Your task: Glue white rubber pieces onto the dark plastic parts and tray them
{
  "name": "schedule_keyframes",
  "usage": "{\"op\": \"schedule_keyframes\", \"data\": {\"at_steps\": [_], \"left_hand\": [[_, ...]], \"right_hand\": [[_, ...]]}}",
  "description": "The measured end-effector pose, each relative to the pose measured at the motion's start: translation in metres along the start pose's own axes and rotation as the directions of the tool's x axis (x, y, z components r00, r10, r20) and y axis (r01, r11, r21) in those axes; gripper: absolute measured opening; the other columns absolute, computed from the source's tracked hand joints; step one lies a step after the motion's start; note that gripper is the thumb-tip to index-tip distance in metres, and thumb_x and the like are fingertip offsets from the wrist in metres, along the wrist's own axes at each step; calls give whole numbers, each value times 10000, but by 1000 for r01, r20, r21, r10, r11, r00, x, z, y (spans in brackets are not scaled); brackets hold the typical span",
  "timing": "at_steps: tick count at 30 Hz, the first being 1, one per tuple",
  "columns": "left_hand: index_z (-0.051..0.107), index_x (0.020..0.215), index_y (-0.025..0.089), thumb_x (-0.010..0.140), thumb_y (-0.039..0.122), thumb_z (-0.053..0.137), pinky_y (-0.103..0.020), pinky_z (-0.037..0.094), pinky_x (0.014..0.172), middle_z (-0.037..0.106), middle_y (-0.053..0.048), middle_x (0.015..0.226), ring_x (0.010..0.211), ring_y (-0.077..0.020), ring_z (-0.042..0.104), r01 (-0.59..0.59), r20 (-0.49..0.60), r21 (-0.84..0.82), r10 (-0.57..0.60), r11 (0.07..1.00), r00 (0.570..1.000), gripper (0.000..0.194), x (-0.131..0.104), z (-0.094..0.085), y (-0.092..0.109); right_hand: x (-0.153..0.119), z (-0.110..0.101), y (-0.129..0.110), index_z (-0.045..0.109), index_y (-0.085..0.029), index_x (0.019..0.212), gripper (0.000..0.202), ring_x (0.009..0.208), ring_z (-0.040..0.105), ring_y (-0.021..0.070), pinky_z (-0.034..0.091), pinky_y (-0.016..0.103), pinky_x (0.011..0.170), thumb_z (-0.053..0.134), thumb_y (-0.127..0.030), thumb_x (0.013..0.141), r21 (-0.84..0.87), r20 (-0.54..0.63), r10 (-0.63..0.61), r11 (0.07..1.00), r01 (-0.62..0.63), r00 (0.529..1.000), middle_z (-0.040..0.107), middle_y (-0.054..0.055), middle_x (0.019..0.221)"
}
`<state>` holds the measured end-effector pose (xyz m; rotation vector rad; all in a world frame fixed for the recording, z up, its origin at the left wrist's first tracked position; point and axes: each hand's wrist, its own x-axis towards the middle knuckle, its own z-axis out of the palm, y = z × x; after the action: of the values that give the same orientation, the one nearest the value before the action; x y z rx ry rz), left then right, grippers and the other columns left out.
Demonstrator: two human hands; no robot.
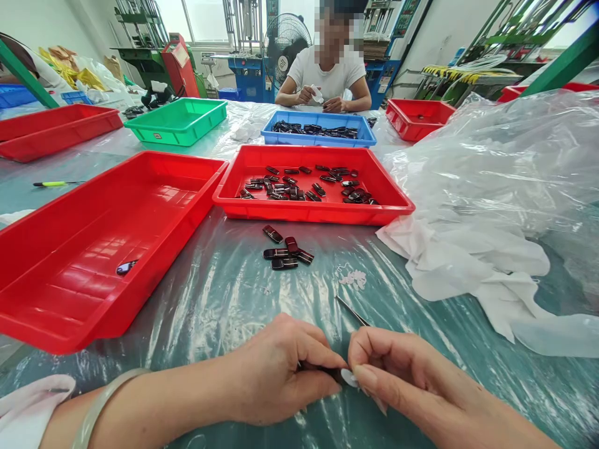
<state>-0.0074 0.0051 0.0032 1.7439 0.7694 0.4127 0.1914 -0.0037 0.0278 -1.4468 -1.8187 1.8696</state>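
My left hand [290, 368] is closed, pinching a small dark glossy part [322, 368] that its fingers mostly hide. Against that part's right end, my right hand [407, 374] pinches a small white piece [349, 377]. Slim metal tweezers [352, 310] reach out from behind the right hand; whether the hand grips them is hidden. Beyond my hands, several black glossy parts [284, 252] lie in a loose pile on the plastic-covered table. Little white scraps [353, 278] are scattered to the right of that pile.
A red tray [313, 214] holds many black parts, with a blue tray [322, 141] of them behind. Another red tray [154, 249] at left has one part inside. Clear plastic sheeting [491, 162] heaps at right. A co-worker [327, 72] sits opposite, hands around a white item.
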Motion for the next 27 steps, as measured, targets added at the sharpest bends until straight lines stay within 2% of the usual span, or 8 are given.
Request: {"op": "schedule_keyframes", "data": {"at_steps": [9, 19, 27], "left_hand": [[625, 690, 124, 789, 78, 537, -159, 314, 547, 431, 29, 644, 582, -57, 414, -48, -2, 32, 48, 998, 999, 140, -1, 0, 4], [563, 631, 137, 812, 125, 527, -154, 307, 511, 427, 23, 633, 551, -56, 413, -41, -6, 37, 42, 998, 999, 185, 0, 1, 0], [481, 593, 136, 803, 78, 517, -145, 305, 510, 399, 36, 605, 544, -48, 408, -82, -19, 68, 83, 994, 996, 220, 0, 3, 2]], "right_hand": [[0, 4, -3, 427, -204, 729, 307, 582, 286, 93, 259, 217, 515, 445, -478, 868, 57, 2, -29, 998, 29, 1000, 318, -55, 634], [5, 5, 2, 465, -187, 710, 374, 571, 360, 93, 275, 229, 533, 530, -547, 787, 133, -15, 5, 991, -3, 1000, 396, -54, 589], [5, 8, 3, 473, -183, 689, 316, 568, 372, 85, 279, 220, 540, 548, -467, 805, 158, -44, 5, 987, 2, 999, 416, -56, 582]]}}
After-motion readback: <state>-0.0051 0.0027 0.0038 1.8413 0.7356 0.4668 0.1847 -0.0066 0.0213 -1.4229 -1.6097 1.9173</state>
